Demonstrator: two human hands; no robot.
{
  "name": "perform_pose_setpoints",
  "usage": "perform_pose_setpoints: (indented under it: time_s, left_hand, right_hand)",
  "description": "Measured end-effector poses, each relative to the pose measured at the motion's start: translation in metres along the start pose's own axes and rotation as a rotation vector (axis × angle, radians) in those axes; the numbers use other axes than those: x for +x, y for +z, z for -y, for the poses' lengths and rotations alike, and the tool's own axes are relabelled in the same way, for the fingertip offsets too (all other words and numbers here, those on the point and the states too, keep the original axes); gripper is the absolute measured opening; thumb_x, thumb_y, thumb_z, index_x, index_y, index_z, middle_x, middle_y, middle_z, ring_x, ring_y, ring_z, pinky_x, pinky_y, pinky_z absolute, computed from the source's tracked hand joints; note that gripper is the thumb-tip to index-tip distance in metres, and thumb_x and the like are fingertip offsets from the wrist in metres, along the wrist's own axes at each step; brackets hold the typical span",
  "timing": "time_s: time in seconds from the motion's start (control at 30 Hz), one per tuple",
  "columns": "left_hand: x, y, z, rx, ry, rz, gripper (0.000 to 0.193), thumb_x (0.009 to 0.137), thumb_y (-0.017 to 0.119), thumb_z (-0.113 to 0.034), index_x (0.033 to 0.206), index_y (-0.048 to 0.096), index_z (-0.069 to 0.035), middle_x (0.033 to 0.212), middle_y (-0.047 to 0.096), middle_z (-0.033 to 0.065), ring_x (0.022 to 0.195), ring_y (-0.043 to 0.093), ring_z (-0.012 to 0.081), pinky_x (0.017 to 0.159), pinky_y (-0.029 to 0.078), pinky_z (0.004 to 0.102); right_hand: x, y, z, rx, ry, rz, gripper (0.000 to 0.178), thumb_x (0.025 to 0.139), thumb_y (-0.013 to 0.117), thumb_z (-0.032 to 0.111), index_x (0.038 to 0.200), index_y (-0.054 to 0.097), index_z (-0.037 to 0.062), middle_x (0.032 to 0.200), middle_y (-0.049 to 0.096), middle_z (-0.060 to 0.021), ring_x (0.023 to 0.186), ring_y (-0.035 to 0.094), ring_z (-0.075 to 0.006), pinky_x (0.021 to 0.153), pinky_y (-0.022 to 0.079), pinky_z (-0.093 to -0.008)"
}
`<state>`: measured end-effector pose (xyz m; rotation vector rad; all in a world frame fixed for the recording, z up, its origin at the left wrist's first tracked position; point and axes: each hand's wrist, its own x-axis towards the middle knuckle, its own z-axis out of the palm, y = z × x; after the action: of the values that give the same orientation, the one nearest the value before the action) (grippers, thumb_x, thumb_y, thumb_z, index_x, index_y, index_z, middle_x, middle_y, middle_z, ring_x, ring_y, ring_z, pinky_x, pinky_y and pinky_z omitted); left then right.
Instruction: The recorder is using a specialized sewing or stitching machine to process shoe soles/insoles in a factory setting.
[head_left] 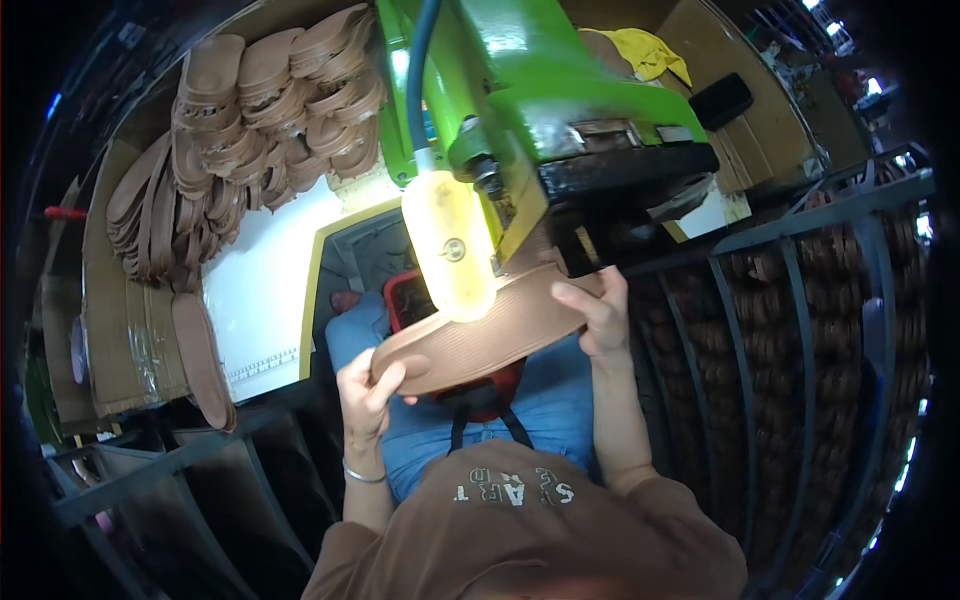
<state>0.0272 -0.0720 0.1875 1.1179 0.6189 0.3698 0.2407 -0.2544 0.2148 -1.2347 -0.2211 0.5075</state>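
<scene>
A long brown shoe sole (490,335) with fine ridges lies stretched between my two hands, above my lap. My left hand (366,395) pinches its near-left end, thumb on top and fingers beneath. At its other end my right hand (600,312) grips the edge, the thumb pressed on the upper face. The sole's far edge reaches the working end of a green machine (540,100). A glowing yellow-white lamp (450,245) hangs over the sole and hides part of its far edge. Where sole and machine meet is partly hidden.
Stacks of brown soles (275,90) fill a cardboard box (140,345) at the far left. A single sole (200,360) lies by the white board (255,290). Metal racks (790,310) with many brown pieces stand at right. A yellow cloth (650,52) lies behind the machine.
</scene>
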Motion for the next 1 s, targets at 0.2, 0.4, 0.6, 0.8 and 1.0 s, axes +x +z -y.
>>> perform_pose_setpoints:
  time_s: [0.2,0.4,0.6,0.8,1.0]
  left_hand:
    - [-0.011,-0.019,0.018,0.495,-0.072,0.450,0.031,0.076,0.070,-0.004,0.104,0.062,0.007,0.093,0.067,0.0110,0.083,0.061,0.0120,0.076,0.048,0.0254]
    - [0.053,0.089,-0.003,0.239,0.196,0.231,0.029,0.080,0.068,-0.010,0.105,0.063,0.003,0.093,0.065,0.0061,0.083,0.058,0.0097,0.076,0.046,0.0228]
    - [0.045,0.114,0.010,0.286,0.239,0.130,0.027,0.082,0.065,-0.006,0.107,0.061,0.005,0.095,0.065,0.0076,0.085,0.059,0.0096,0.080,0.046,0.0236]
    - [0.033,0.111,0.019,-0.118,0.169,0.169,0.040,0.082,0.061,0.004,0.119,0.049,0.007,0.104,0.062,0.0128,0.094,0.060,0.0140,0.086,0.048,0.0256]
    - [0.039,0.126,0.018,-0.188,0.154,0.245,0.045,0.080,0.060,0.007,0.123,0.046,0.007,0.112,0.059,0.0128,0.098,0.059,0.0150,0.088,0.046,0.0269]
  right_hand:
    - [0.014,0.022,-0.001,-0.053,-0.009,0.202,0.033,0.065,0.076,0.005,0.090,0.057,-0.0040,0.086,0.064,-0.0095,0.079,0.061,-0.0116,0.072,0.048,-0.0237]
    - [-0.004,0.029,-0.015,-0.350,-0.202,0.079,0.033,0.071,0.075,0.008,0.096,0.056,-0.0036,0.091,0.064,-0.0091,0.085,0.061,-0.0143,0.077,0.048,-0.0261]
    - [-0.109,-0.044,-0.072,-0.378,0.348,0.436,0.058,0.073,0.075,0.015,0.120,0.050,-0.0056,0.113,0.060,-0.0139,0.103,0.057,-0.0189,0.089,0.045,-0.0315]
    - [-0.134,-0.121,-0.030,-0.155,0.323,0.097,0.029,0.071,0.070,0.006,0.095,0.058,-0.0053,0.088,0.065,-0.0122,0.077,0.062,-0.0136,0.067,0.050,-0.0253]
    - [-0.063,-0.137,0.032,-0.174,-0.008,-0.106,0.017,0.080,0.062,0.008,0.094,0.055,-0.0002,0.084,0.062,-0.0042,0.072,0.057,-0.0066,0.065,0.044,-0.0186]
